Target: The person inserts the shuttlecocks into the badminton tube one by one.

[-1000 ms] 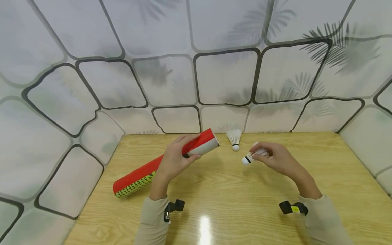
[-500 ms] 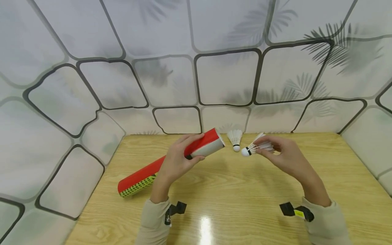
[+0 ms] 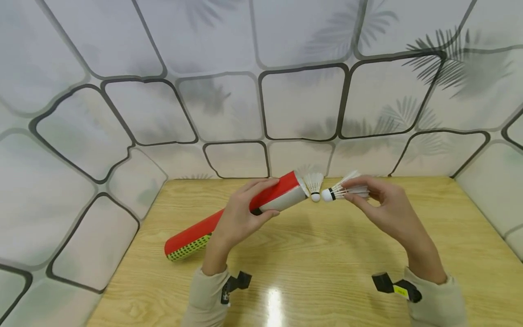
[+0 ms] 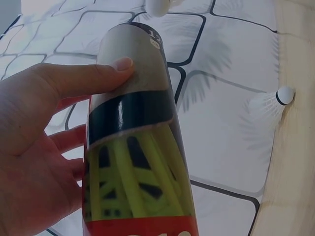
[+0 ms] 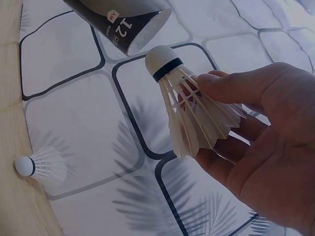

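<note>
My left hand [image 3: 244, 213] grips a red, grey and yellow-green shuttlecock tube [image 4: 140, 172] near its upper end, thumb along the grey band. The tube slants, with its open mouth toward the right. My right hand [image 3: 388, 204] pinches a white feather shuttlecock [image 5: 189, 103] by its feathers, thumb on the near side. Its rounded cork points at the tube's mouth, a short gap away in the right wrist view. A second shuttlecock [image 3: 314, 185] lies on the table behind, cork toward me. The tube's inside is mostly hidden.
A light wood-grain table [image 3: 310, 259] lies beneath both hands. Its back edge meets a pale wall covering [image 3: 302, 104] with dark rounded outlines and leaf prints, which also rises at both sides. Each wrist wears a small black camera mount [image 3: 239, 281].
The left hand has brought the tube rightward, its mouth nearing the held shuttlecock. The right hand has lifted that shuttlecock and turned its cork more level with the tube. The second shuttlecock has stayed put.
</note>
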